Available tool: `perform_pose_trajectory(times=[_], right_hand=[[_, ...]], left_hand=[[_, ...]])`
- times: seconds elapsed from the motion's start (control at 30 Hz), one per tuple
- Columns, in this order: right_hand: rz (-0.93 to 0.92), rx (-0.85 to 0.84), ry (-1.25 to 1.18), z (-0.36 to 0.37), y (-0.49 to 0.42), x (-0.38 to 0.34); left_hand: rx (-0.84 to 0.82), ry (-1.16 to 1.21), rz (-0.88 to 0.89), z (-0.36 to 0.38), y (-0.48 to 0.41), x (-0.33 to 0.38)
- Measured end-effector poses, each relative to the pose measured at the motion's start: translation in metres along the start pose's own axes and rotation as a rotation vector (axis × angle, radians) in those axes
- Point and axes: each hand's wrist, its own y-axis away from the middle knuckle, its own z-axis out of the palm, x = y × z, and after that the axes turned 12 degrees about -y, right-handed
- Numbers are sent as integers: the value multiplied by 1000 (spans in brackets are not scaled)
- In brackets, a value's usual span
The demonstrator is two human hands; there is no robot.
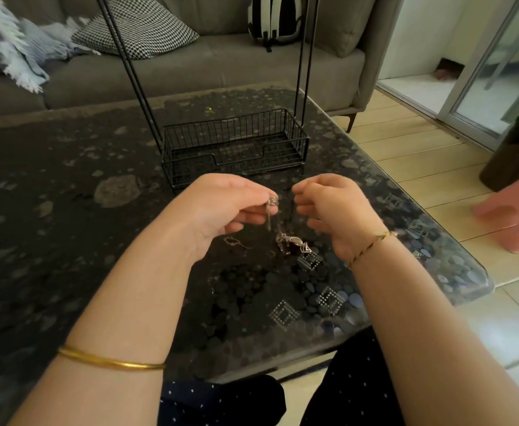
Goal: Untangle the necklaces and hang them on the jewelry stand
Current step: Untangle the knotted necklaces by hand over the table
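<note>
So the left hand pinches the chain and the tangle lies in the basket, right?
No. The head view shows the tangle on the table, in front of the basket; the left hand does pinch the chain.

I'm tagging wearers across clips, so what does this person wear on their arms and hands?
No sleeves in view. A thin plain gold bangle circles the forearm behind the left hand. A thin braided thread bracelet, yellowish with darker strands, sits at the wrist of the right hand.
</note>
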Motion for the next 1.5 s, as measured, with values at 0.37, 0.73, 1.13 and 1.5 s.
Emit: perform_pose_trajectory(times=[0.37, 0.73, 1.13, 1.5], right_hand=[[-21, -377, 72, 7, 18, 2], [-175, -137, 72, -3, 12, 2], [-161, -24, -78, -7, 13, -4], [93, -337, -41, 0, 20, -11]], left_hand=[[124, 119, -13, 2, 0, 3], [284, 77, -37, -1, -1, 2], [234, -5, 15, -2, 2, 1], [207, 87, 70, -2, 0, 3]])
